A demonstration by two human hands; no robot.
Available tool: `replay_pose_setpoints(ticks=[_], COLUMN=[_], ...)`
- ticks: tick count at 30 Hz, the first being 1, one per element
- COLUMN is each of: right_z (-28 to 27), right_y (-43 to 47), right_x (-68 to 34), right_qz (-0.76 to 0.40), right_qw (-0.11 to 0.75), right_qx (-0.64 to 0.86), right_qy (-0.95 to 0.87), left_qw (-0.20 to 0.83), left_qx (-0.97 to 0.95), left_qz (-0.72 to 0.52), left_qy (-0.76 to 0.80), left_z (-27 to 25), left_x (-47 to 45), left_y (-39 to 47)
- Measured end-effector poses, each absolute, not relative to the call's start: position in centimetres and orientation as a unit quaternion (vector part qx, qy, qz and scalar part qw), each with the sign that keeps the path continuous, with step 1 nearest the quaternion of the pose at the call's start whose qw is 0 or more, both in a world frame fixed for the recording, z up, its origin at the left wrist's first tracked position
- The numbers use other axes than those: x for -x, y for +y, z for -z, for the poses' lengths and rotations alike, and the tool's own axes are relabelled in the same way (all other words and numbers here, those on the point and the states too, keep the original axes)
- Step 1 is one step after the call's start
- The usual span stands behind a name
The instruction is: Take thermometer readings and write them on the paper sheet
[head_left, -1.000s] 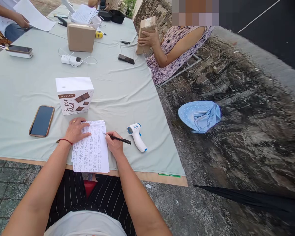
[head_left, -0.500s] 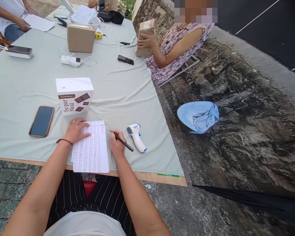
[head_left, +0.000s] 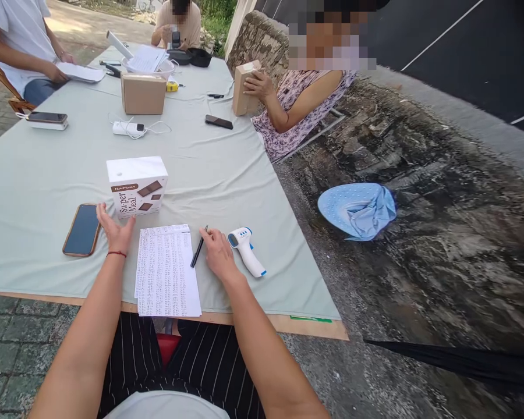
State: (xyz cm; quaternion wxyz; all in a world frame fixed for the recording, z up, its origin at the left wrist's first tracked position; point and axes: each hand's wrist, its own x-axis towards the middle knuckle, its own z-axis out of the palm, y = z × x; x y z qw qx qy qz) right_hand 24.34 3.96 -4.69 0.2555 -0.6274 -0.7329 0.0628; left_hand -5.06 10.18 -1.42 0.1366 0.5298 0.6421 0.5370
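My left hand (head_left: 116, 231) is open, its fingers spread at the lower left corner of a white box (head_left: 138, 186) printed "Su-per Meal". Whether it touches the box I cannot tell. A black pen (head_left: 198, 250) lies slanted at the right edge of a stack of printed sheets (head_left: 168, 273). Beside the pen's upper end my right hand (head_left: 219, 253) rests low over the table, its loosely bent fingers around nothing. Just right of this hand is a white infrared thermometer (head_left: 247, 251). A phone in a brown case (head_left: 81, 230) lies left of my left hand.
Farther back on the cloth-covered table (head_left: 48, 192) are a cardboard box (head_left: 143, 96), a white device with a cable (head_left: 128, 128) and a dark phone (head_left: 219, 121). At the right edge a person holds another carton (head_left: 243, 93). A blue hat (head_left: 358, 210) lies beyond the table.
My left hand has left the sheets and moved up and left to the white box. My right hand has let go of the pen, which now lies by the sheets. The view has tilted up slightly.
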Motion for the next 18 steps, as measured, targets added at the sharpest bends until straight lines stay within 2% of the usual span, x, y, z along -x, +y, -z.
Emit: replay_pose_setpoints(ticks=[2, 6, 13, 18], right_z=[3.9, 2.6, 1.6, 0.2], right_y=[4.0, 4.9, 11.7, 13.4], right_x=[-24.9, -22.9, -13.6, -11.5], right_qz=[-0.066, -0.115, -0.384, -0.407], right_qw=[0.248, 0.338, 0.471, 0.53], right_qx=[0.614, 0.575, 0.533, 0.474], right_qy=[-0.747, -0.736, -0.589, -0.573], left_qw=[0.169, 0.16, 0.111, 0.101], left_qx=[-0.564, -0.616, -0.642, -0.638], left_qz=[-0.503, -0.437, -0.415, -0.419], left_qy=[0.633, 0.636, 0.635, 0.638], left_z=[1.7, 2.0, 2.6, 2.6], left_x=[5.1, 4.8, 5.1, 4.9], left_y=[10.6, 10.4, 10.4, 10.3])
